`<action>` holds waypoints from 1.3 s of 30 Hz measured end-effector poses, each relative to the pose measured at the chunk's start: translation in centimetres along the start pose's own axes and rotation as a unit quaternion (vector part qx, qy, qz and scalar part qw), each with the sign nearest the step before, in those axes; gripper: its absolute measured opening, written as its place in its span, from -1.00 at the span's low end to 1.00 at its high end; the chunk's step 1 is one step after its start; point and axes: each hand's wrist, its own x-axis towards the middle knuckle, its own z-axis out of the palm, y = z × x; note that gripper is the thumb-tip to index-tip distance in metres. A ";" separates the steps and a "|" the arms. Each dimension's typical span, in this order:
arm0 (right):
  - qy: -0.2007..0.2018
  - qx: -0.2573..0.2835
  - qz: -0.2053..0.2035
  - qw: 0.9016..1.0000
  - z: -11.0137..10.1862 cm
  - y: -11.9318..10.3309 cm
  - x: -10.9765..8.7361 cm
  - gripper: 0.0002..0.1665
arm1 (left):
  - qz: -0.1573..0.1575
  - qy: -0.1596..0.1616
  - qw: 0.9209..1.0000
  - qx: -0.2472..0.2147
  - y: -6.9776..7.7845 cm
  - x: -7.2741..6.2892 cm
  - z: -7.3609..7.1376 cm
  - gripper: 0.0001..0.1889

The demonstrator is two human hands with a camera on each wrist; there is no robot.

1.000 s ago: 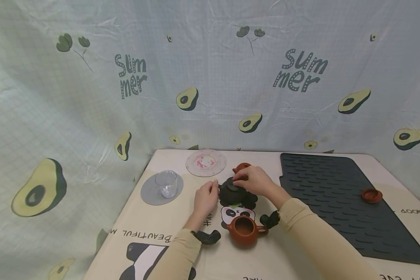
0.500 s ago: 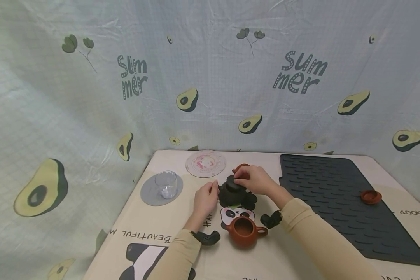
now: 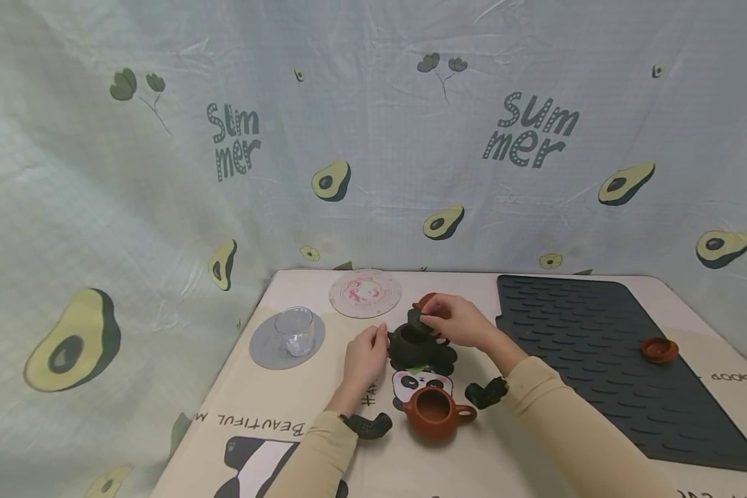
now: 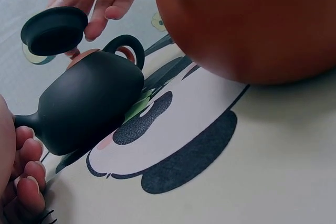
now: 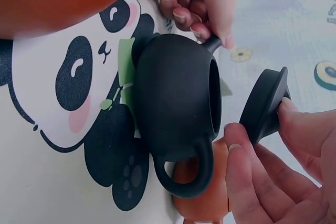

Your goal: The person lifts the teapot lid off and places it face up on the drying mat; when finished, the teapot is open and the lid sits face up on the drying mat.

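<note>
A small black teapot (image 3: 409, 349) stands on the panda print with its mouth uncovered. My left hand (image 3: 366, 356) pinches the tip of its spout, which shows clearly in the right wrist view (image 5: 212, 44). Tilted above the mouth is the black lid (image 5: 262, 103), held between thumb and fingers of my right hand (image 3: 462, 322). In the left wrist view the lid's underside (image 4: 55, 38) faces the camera, apart from the pot. Nearer to me sits a reddish-brown teapot (image 3: 432, 420), lidless, its handle to the right.
Another reddish-brown pot (image 3: 425, 301) is partly hidden behind my right hand. On the black ribbed mat (image 3: 573, 360) at right lies a small reddish-brown lid (image 3: 660, 351). A clear glass (image 3: 295, 328) stands on a grey coaster (image 3: 263, 348) at left; a pink patterned disc (image 3: 365, 293) lies behind.
My right hand has lifted the black lid up off the teapot and tilted it, exposing the mouth. The left hand stays at the spout.
</note>
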 end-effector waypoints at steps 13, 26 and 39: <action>-0.002 0.059 0.012 0.998 -0.1 0.5 -0.4 -0.85 | 0.008 0.008 1.000 0.001 0.1 0.0 0.0 -0.59; -0.015 0.138 0.024 0.990 -1.1 1.0 -0.8 -0.60 | 0.006 0.008 1.000 0.009 0.3 0.2 0.1 -0.58; -0.051 0.223 0.055 0.972 -1.5 1.5 -1.7 -0.49 | 0.002 0.010 1.000 0.001 0.4 -0.1 0.0 -0.59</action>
